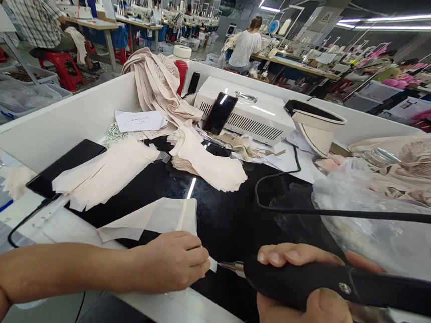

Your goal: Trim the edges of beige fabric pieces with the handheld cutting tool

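My left hand [176, 263] is closed, its fingertips pinching the near edge of a thin, pale fabric piece [158, 217] that lies on the glossy black work surface [230, 208]. Wrapped around a thick black corded hand tool [295, 281] with a pointed metal tip is my right hand [315, 311]. That tip is just right of my left fingertips, close to a small white end of the material; whether they touch is hard to tell. Beyond my left hand lie a fanned stack of cream fabric pieces [105, 172] and another layered stack [208, 163].
A vented white box [246, 109] stands at the back with a phone [221, 112] leaning on it. A black cable [347, 213] crosses the right side. Clear plastic bags [375, 231], beige fabric [151, 78] and a cream bin [317, 125] surround the surface. Other people sit farther off.
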Demonstrator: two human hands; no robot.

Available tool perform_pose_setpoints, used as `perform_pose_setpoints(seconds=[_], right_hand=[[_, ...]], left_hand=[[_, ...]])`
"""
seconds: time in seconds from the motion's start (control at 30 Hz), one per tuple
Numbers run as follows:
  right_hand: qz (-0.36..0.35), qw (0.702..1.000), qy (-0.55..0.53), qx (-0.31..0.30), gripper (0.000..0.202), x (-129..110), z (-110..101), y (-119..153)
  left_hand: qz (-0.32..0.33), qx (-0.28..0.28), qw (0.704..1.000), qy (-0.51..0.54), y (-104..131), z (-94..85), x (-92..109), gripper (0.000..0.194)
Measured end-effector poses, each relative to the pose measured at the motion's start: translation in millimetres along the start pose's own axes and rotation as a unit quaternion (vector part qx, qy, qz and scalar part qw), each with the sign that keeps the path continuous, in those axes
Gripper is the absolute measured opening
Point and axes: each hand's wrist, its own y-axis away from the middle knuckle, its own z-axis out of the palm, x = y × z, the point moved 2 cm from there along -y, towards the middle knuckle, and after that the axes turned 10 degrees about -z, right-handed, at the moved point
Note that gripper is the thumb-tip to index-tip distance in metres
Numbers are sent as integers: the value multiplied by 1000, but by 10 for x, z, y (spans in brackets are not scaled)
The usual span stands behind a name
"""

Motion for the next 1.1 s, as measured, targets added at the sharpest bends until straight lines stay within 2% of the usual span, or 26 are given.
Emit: perform_pose_setpoints(seconds=[0.3, 0.43, 0.6, 0.73, 0.9, 1.1], right_hand=[[3, 1000, 28, 4, 48, 2, 31, 54], [14, 1000, 20, 5, 48, -14, -25, 51], [14, 1000, 2, -5, 50, -15, -105, 85], [7, 1000, 0, -18, 48, -37, -48, 112], [-10, 1000, 6, -21, 45, -77, 17, 107], [-19, 999, 28, -14, 49, -71, -52, 51]], left_hand=[[1, 8, 1000, -2, -23, -48, 0, 21], [6, 16, 1000, -9, -21, -47, -3, 23], [14, -4, 1000, -13, -19, -64, -10, 16], [15, -28, 999, -22, -30, -83, -8, 14], [13, -33, 999, -14, -22, -82, -13, 17], [-3, -33, 999, 11, 10, -32, -17, 18]])
